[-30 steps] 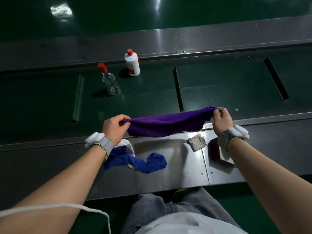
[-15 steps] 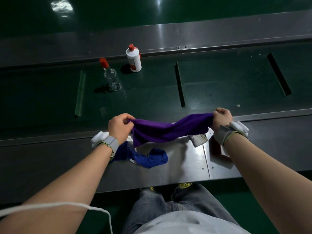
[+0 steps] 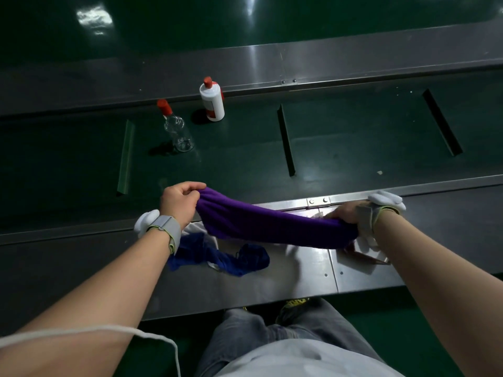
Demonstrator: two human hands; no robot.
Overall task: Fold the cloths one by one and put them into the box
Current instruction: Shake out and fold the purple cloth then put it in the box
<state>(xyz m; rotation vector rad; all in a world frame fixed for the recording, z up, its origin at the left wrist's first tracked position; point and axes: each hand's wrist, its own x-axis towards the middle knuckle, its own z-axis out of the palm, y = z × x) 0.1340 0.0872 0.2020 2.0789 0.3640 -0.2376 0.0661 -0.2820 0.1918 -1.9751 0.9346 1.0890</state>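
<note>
Purple cloth (image 3: 275, 224) gripped at both ends above the steel ledge (image 3: 272, 278).

One end is clenched in the left hand (image 3: 181, 201), the other in the lower right hand (image 3: 345, 213). A blue cloth (image 3: 226, 257) lies crumpled beneath; two bottles stand well beyond.

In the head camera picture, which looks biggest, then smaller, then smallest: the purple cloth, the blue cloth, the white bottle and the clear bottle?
1. purple cloth, stretched between both hands.
2. blue cloth, crumpled on the metal ledge.
3 and 4. white bottle and clear bottle look about alike; both stand farther from the camera, so I won't rank them.
</note>
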